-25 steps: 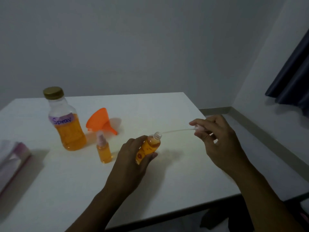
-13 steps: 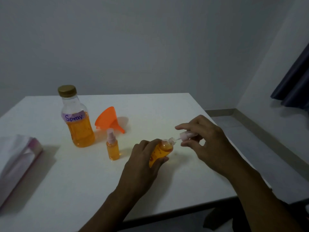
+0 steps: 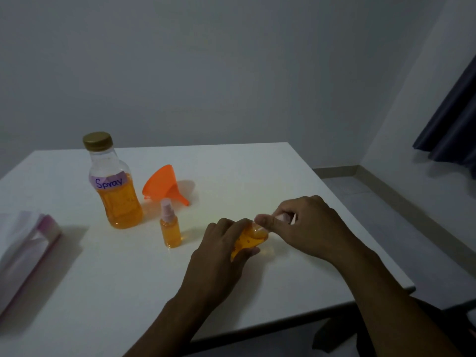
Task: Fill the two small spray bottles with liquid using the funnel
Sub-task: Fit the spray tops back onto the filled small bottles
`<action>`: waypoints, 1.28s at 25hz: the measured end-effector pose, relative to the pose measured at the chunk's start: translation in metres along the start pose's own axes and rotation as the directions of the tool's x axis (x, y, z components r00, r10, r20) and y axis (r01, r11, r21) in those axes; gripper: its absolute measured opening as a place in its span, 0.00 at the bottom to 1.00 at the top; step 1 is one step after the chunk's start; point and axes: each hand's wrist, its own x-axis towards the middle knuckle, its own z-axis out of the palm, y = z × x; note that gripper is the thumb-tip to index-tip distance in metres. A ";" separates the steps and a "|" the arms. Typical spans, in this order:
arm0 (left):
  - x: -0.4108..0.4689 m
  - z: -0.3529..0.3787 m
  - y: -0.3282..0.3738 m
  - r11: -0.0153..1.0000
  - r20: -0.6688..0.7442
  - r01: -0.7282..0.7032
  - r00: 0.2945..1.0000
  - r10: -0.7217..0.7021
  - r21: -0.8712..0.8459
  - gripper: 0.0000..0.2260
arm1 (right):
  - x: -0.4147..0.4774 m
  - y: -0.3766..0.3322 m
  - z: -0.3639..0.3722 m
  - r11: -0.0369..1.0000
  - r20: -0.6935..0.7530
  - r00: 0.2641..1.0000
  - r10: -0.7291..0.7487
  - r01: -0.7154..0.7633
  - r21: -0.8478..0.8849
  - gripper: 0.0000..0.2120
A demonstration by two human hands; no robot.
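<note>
Far left on the white table (image 3: 257, 166), a pale plastic-wrapped packet (image 3: 23, 243), well apart from the work. Next, the large clear plastic bottle with gold cap and purple "Spray" label (image 3: 116, 194): upright, capped, roughly half full of orange liquid, seemingly the supply. Just right of it, the orange plastic funnel (image 3: 161, 184), tipped on its side, spout pointing right, untouched, likely set aside as no longer needed. In front of the funnel, a small clear spray bottle with pink pump top (image 3: 170, 229): upright, full of orange liquid, closed, apparently finished. Further right, the left grip (image 3: 219, 256), wrapped around the second small clear bottle of orange liquid (image 3: 248, 240), tilting it neck-right, probably to present the mouth; base contact with the table not discernible. Meeting it, the right grip (image 3: 311, 228), pinching the pale pink spray head (image 3: 282, 217) at that neck, seemingly seating or screwing it on. Nothing in the way between the two. Far right, a dark curtain (image 3: 453, 119), beyond the table.
</note>
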 end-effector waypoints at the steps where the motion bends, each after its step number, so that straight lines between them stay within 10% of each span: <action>1: 0.001 0.000 0.001 1.000 -0.002 0.003 1.000 -0.003 -0.005 0.22 | -0.002 0.000 -0.002 0.998 -0.001 1.000 -0.016 0.016 0.060 0.26; 6: 0.004 0.001 0.001 1.000 -0.001 0.007 1.000 -0.007 -0.013 0.21 | -0.009 0.004 -0.005 0.960 0.031 0.993 -0.112 0.100 0.261 0.10; 10: 0.005 0.003 0.001 1.000 -0.006 0.015 1.000 -0.015 -0.020 0.22 | -0.006 0.006 -0.004 0.986 -0.036 0.999 0.007 -0.001 0.167 0.27; 24: 0.007 0.008 0.002 1.000 -0.013 0.004 1.000 -0.004 0.005 0.22 | -0.010 0.007 0.000 0.953 -0.003 1.000 -0.012 0.012 0.303 0.11; 32: 0.010 0.005 -0.001 0.999 0.016 -0.016 1.000 0.016 -0.032 0.21 | -0.010 0.012 -0.005 0.956 0.059 0.997 -0.040 0.021 0.291 0.25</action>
